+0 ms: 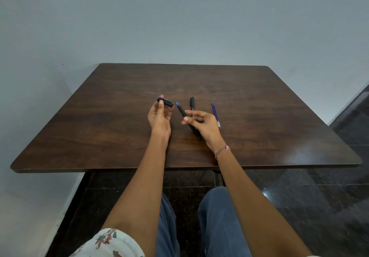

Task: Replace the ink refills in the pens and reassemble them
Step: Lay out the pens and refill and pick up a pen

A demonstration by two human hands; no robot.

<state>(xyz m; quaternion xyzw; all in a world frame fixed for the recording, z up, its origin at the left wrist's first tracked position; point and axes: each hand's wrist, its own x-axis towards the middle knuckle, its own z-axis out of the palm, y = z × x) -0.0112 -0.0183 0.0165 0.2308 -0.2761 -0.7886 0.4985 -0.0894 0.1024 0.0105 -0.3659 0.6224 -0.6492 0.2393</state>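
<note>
My left hand (159, 118) pinches a short black pen cap (165, 102) at its fingertips, above the middle of the dark wooden table (99, 127). My right hand (201, 126) grips a black pen body (182, 113) with a blue tip that points up and to the left, toward the cap; a small gap separates the two. A second black pen (192, 102) lies on the table just behind my right hand, partly hidden by the fingers. Blue ink refills (215, 114) lie side by side to the right of that hand.
The table stands against a plain pale wall (179, 27). Dark polished floor (299, 196) shows below the near table edge and to the right. My knees in blue jeans (219, 216) sit under the near edge.
</note>
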